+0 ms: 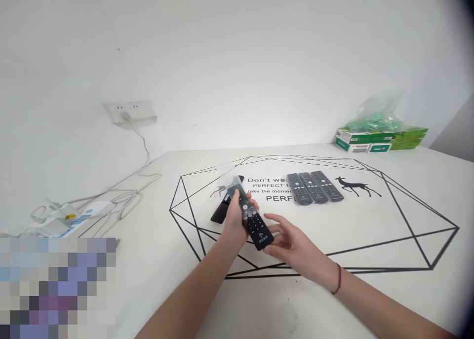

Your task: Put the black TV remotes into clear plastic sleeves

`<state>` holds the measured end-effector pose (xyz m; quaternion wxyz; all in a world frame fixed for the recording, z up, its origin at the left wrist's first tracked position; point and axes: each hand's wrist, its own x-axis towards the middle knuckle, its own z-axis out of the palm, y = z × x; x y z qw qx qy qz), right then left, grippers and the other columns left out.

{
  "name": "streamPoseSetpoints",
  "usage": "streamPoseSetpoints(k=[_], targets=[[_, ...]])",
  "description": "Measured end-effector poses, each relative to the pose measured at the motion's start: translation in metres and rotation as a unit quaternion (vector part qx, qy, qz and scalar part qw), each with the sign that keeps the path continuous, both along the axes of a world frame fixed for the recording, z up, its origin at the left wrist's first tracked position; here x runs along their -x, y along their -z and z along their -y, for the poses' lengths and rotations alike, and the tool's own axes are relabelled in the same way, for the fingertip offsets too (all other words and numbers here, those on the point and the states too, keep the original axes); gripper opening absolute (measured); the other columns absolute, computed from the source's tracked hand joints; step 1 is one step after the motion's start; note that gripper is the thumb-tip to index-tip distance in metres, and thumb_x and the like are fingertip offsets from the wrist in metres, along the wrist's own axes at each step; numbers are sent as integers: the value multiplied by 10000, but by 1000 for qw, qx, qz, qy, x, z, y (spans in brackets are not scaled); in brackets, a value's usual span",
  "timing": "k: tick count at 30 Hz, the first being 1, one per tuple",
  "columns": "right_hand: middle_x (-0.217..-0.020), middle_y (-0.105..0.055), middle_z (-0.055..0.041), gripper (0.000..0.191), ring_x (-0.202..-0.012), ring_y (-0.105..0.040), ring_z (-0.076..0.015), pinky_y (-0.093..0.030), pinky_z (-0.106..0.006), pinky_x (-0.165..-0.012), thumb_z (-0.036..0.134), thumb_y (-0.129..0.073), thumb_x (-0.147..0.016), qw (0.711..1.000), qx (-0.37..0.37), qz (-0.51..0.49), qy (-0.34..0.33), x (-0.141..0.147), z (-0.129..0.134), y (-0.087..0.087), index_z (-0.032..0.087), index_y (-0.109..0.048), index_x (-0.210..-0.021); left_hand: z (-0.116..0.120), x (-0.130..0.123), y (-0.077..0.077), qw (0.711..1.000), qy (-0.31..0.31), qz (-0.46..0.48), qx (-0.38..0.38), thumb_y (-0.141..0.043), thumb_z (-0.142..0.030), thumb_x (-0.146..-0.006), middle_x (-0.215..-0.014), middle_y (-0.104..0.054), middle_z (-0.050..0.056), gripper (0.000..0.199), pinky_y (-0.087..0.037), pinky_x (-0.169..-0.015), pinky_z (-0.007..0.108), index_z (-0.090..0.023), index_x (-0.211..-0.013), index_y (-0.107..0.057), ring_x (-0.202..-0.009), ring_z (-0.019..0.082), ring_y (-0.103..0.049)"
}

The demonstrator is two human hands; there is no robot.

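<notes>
A black remote control [255, 225] is tilted over the table, its buttons facing up and its upper part in a clear wrapper. My left hand [238, 213] is wrapped round its upper half, the thumb on its face. My right hand [287, 243] has its fingertips at the lower end of the same remote, thumb and fingers round that end. Partly hidden behind my left hand, another dark remote [219, 212] lies on the white table. Three wrapped remotes lie side by side to the right: one [299, 189], a middle one [313, 187] and a third [327, 186].
The white table [370, 215] has black printed lines, words and a deer. Green and white boxes [365, 136] with a plastic bag [381, 112] stand at the back right. At the left are cables, a power strip [79, 220] and a wall socket [138, 110].
</notes>
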<state>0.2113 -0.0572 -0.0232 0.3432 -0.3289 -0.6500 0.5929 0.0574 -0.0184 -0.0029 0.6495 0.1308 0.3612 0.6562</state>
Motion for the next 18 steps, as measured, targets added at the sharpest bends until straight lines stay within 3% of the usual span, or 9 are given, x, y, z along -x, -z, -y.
streamPoseSetpoints(k=[3, 5, 10, 14, 18], targets=[[-1113, -525, -73, 535, -844, -540, -178, -482, -353, -735, 229, -638, -712, 969, -163, 83, 164, -2, -5, 4, 255, -444, -1210, 18, -27, 6, 997, 68, -33, -2, -504, -488, -825, -644, -528, 14, 351, -437, -503, 214, -139, -852, -529, -554, 105, -537], [-1107, -507, -67, 485, -883, -527, -182, -482, -345, -755, 191, -599, -720, 944, -230, 104, 212, -4, -10, 5, 249, -458, -1180, 31, -42, 8, 994, 95, -48, -24, -537, -476, -814, -724, -563, 18, 338, -460, -561, 231, -154, -914, -528, -589, 104, -550], [-930, -531, -20, 422, -643, -508, -116, -504, -304, -679, 155, -495, -760, 936, -256, 123, 210, -11, -17, 4, 230, -438, -1171, 41, -51, 9, 978, 175, -82, -73, -552, -444, -819, -943, -613, 60, 359, -483, -736, 294, -187, -1069, -538, -808, 158, -605], [-974, -577, -33, 367, -806, -566, -160, -493, -321, -762, 157, -464, -782, 922, -296, 137, 209, -14, -16, 3, 227, -465, -1143, 32, -40, 11, 981, 159, -76, -84, -549, -449, -822, -1089, -602, 101, 390, -470, -837, 341, -188, -1110, -532, -967, 209, -594], [-1094, -580, -44, 434, -953, -565, -187, -479, -338, -834, 119, -440, -774, 924, -318, 127, 169, -14, -12, 0, 239, -464, -1190, 23, -29, 11, 984, 125, -89, -89, -551, -473, -812, -1097, -602, 100, 378, -469, -860, 357, -186, -1059, -542, -990, 217, -591]])
